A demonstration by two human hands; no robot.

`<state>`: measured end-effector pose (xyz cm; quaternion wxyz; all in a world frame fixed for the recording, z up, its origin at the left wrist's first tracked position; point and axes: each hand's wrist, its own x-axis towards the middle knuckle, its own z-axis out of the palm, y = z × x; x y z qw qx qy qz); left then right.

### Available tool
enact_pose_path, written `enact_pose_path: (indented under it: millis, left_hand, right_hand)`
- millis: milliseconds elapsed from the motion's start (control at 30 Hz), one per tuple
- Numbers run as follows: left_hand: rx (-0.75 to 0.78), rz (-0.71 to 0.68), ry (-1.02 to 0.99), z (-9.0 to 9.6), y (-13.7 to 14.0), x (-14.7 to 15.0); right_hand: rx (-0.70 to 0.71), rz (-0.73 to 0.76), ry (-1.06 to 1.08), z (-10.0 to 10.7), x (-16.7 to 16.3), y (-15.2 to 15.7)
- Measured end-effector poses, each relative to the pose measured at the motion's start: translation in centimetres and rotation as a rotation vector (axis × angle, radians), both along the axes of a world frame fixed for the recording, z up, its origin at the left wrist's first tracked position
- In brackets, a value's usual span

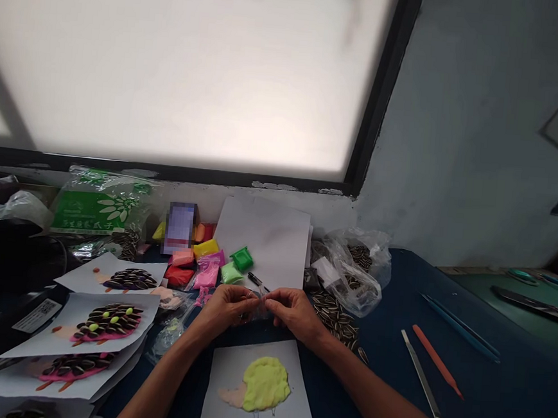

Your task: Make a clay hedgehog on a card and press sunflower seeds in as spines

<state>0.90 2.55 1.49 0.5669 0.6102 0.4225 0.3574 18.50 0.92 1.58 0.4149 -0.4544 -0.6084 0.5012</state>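
My left hand (pixel 233 307) and my right hand (pixel 295 312) meet over the middle of the table, fingers pinched on a small clear plastic bag (pixel 256 311). What the bag holds, if anything, I cannot make out. Just below them lies a white sheet (pixel 217 417) with a hedgehog shape on it: a yellow clay body (pixel 266 384) and a pale peach clay snout (pixel 232 396), with legs drawn in line. A black pen (pixel 255 279) rests behind my fingers. Loose sunflower seeds (pixel 335 320) are spread beside my right wrist.
Finished seed hedgehogs on paper (pixel 72 347) are stacked at left. Bright clay packets (pixel 206 271) and blank white paper (pixel 267 240) lie at the back. A clear bag of seeds (pixel 358 273) sits behind. Tweezers (pixel 463 326), an orange tool (pixel 437 360) and a metal tool (pixel 423 378) lie at right.
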Motion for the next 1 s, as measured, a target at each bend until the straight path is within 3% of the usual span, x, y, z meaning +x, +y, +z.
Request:
enact_pose_path:
  millis: [433,633,800,1000]
  left_hand:
    - [-0.012,-0.01,0.012,-0.3,0.2,0.0]
    - [-0.026,-0.016,-0.08,-0.9,0.3,-0.2]
    - [-0.051,0.097,-0.247,-1.2,0.4,-0.3]
    - [0.092,0.299,-0.261,-1.0,0.5,0.1]
  right_hand:
    - [-0.008,0.004,0.01,0.1,-0.3,0.0]
    - [-0.01,-0.014,0.003,0.1,-0.3,0.0]
    - [-0.028,-0.025,0.015,0.1,-0.1,0.2]
    - [-0.014,-0.102,0.075,-0.3,0.1,0.5]
